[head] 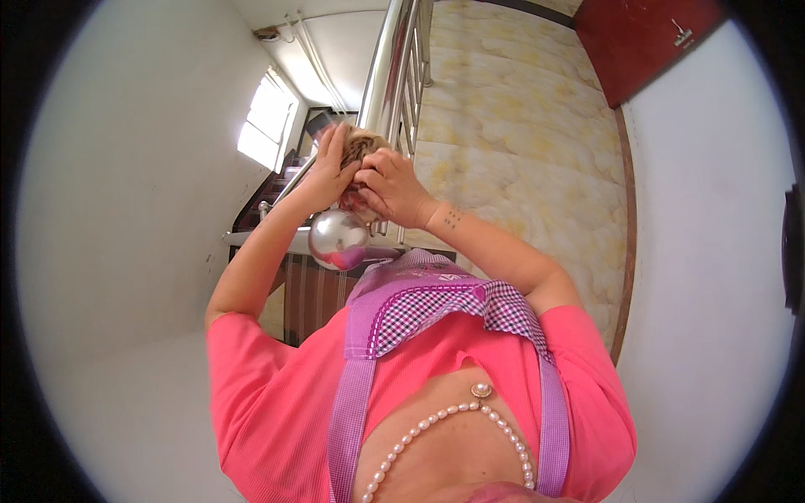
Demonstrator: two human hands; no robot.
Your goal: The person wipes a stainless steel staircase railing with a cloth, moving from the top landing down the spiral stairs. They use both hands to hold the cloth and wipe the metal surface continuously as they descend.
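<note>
A crumpled, patterned cloth (360, 148) in brown, cream and reddish tones is bunched around the top of a stainless-steel handrail (380, 69). My left hand (324, 168) lies along the cloth's left side with its fingers stretched out, the tips blurred. On the other side, my right hand (393, 188) has bent fingers gripping the cloth. Just below both hands a shiny metal ball (338, 239) caps the railing post and reflects pink and purple. The rail under the cloth is hidden.
Metal balusters (412, 82) run beneath the rail beside a marbled tile floor (509, 138). Stairs (273, 188) descend at the left below a bright window (267, 119). A red door (648, 44) stands at upper right. My purple apron (402, 276) hangs close to the railing.
</note>
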